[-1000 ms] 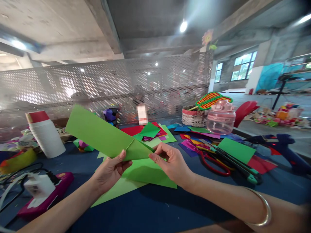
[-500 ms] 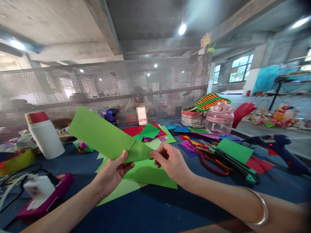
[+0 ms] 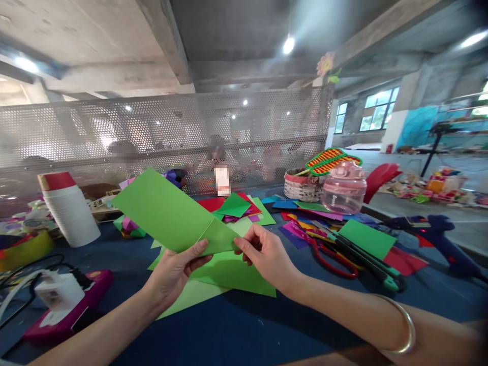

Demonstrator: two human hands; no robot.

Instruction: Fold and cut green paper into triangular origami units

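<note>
A strip of green paper [image 3: 163, 211], with a crease line and a folded section near its right end, is held in the air above the table. My left hand [image 3: 177, 272] pinches its lower edge, thumb on top close to the crease and fingers underneath. At the pointed right end, my right hand [image 3: 265, 254] grips the paper between thumb and forefinger. Below both hands lie a green sheet [image 3: 244, 277] and a paler green sheet [image 3: 186, 302], overlapping on the blue table [image 3: 229, 335].
Left stand stacked paper cups [image 3: 70, 213] and a purple power strip [image 3: 68, 310] with cables. Right lie red-handled scissors [image 3: 335, 262], a green-black cutter [image 3: 381, 267] and a glue gun [image 3: 438, 234]. Behind are coloured papers [image 3: 236, 203], a basket [image 3: 301, 185], a pink bottle [image 3: 344, 190] and a perforated screen [image 3: 171, 122].
The green strip's left part has tilted and its left end has shifted slightly right. My left thumb has slid a little right along the paper; my right hand keeps its pinch.
</note>
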